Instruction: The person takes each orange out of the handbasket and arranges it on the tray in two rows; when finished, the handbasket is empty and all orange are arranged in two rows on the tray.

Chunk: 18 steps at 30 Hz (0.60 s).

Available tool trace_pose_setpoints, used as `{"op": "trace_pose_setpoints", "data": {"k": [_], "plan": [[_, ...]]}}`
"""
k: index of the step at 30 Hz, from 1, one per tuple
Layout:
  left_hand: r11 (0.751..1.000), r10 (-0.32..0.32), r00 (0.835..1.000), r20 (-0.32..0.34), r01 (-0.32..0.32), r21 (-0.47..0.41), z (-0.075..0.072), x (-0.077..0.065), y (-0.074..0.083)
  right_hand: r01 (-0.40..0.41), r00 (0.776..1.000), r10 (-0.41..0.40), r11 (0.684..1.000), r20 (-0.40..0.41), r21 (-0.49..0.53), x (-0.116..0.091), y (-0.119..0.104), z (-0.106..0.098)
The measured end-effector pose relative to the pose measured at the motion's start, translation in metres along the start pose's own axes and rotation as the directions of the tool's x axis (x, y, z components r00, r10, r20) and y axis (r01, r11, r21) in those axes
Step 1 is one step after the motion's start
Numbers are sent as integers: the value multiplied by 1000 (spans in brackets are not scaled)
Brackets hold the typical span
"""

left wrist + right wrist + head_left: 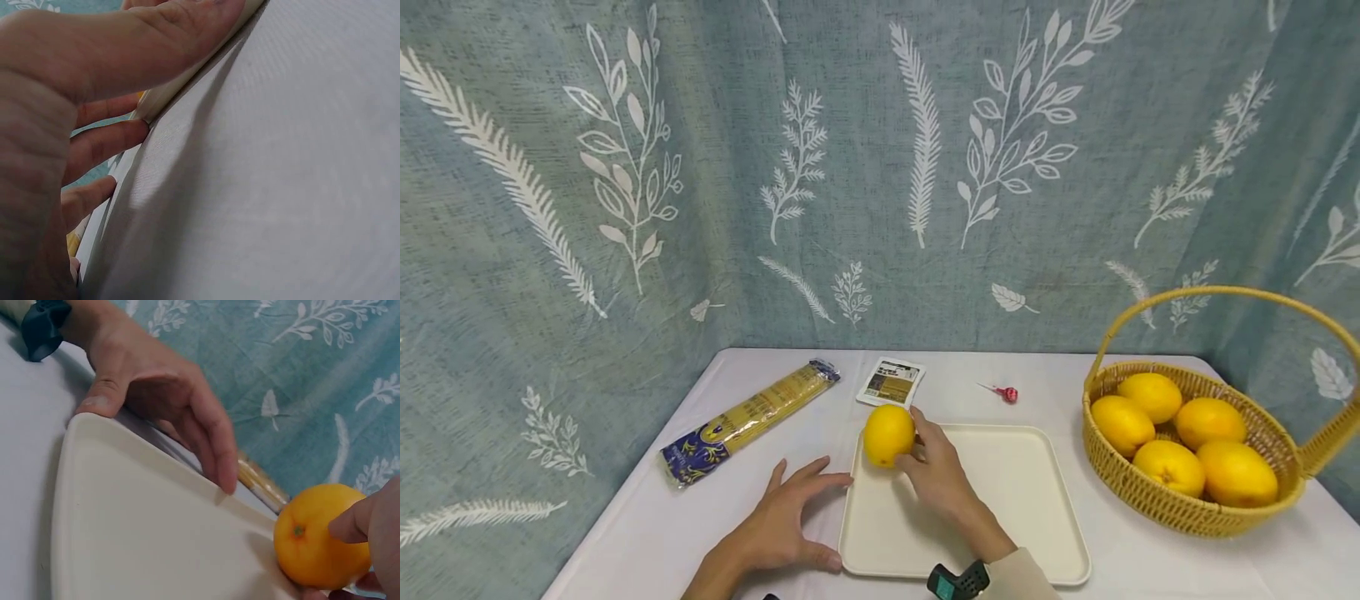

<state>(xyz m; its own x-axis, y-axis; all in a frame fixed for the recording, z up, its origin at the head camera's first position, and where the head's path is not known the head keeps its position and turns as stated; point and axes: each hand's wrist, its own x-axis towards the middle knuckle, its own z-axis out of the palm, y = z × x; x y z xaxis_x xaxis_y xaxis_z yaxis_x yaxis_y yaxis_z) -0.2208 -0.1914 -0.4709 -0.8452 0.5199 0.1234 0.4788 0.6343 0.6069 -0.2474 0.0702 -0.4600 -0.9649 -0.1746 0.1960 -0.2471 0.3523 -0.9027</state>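
Observation:
My right hand (942, 482) grips an orange (887, 437) at the far left corner of a cream rectangular tray (1007, 500). In the right wrist view the thumb presses the side of the orange (319, 540), and fingertips show under it. Whether the fruit rests on the tray I cannot tell. My left hand (782, 521) lies at the tray's left side with fingers spread. Its thumb and a fingertip touch the tray's rim, as the left wrist view also shows, with the hand (125, 56) beside the white cloth.
A wicker basket (1180, 518) with a tall handle holds several oranges at the right. Behind the tray lie a flat white packet (892, 382) and a red lollipop (1008, 395). A long pack of noodles (752, 422) lies slanted at the left. Patterned curtain (865, 167) hangs behind.

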Motion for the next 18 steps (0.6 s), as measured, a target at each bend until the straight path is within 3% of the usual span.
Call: {"op": "trace_pose_setpoints", "data": {"k": [6,18], "plan": [[1000,6,1000,-7,-6,13,-1,1,0,10,1000,-10,1000,-13,5,-2,1,-8],[1000,10,1000,-15,-10,3,0,0,-1,58,998,-58,998,10,40,0,4,-5]]}}
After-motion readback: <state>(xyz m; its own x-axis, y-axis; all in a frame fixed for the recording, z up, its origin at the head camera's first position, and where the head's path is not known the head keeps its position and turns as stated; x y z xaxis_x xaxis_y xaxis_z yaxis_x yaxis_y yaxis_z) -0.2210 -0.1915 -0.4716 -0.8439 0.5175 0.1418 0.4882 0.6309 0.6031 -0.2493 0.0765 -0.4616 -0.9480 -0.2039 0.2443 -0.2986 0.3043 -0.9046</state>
